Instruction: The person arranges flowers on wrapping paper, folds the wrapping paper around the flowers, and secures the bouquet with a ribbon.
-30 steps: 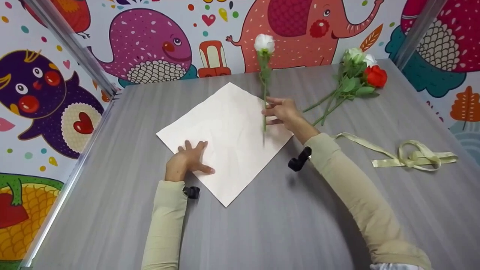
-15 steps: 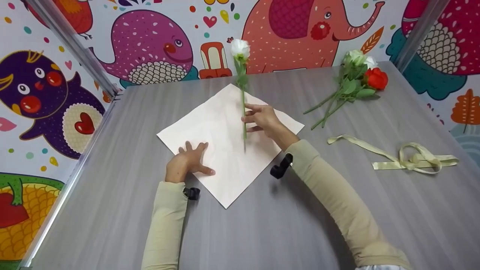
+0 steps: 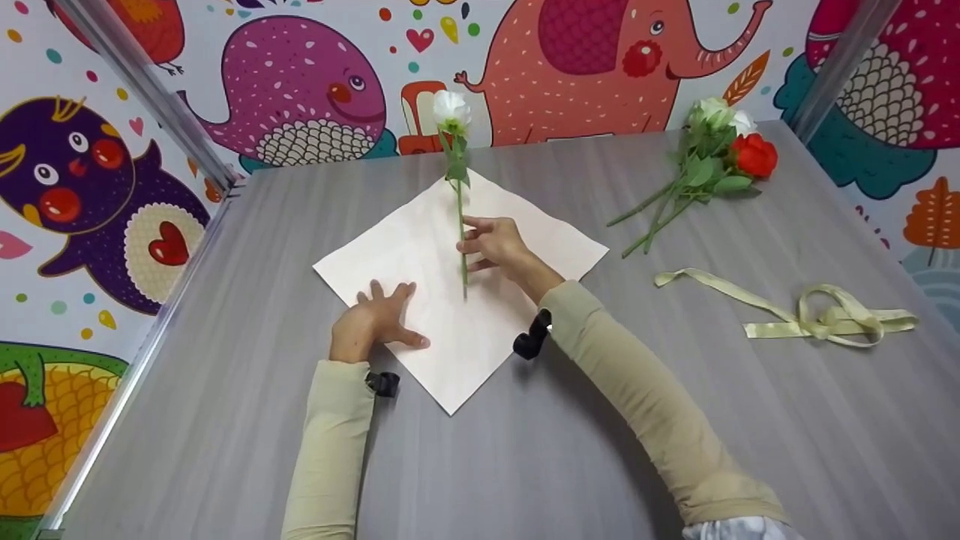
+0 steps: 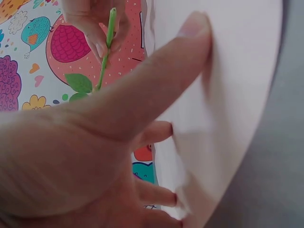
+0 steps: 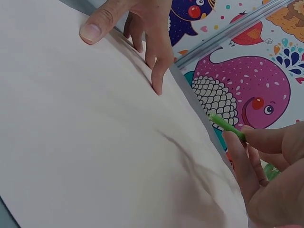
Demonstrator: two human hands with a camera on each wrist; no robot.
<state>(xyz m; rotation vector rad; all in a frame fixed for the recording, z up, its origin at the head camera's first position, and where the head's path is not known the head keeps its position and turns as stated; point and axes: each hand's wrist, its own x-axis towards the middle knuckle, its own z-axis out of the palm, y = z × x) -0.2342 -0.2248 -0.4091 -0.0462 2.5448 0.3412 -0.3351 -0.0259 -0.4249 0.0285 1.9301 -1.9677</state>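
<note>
A white rose (image 3: 452, 112) stands nearly upright over the sheet of pale pink paper (image 3: 480, 352), pinched at its green stem by my right hand (image 3: 496, 246). In the right wrist view the thumb and fingers meet on the stem (image 5: 227, 126), and its cut end points away from the hand, above the paper. My left hand (image 3: 376, 321) rests on the left part of the paper with its fingers spread, the fingertips (image 4: 197, 28) pressing on it in the left wrist view. The paper lies as a diamond on the table.
Several roses, white and a red one (image 3: 752, 156), lie at the back right of the grey table (image 3: 570, 465). A loosely looped pale yellow ribbon (image 3: 780, 315) is on the right. A wall (image 3: 420, 67) with cartoon animals borders the back.
My right hand has moved left with the white rose, from the paper's right part to above its middle. The left hand has stayed in place.
</note>
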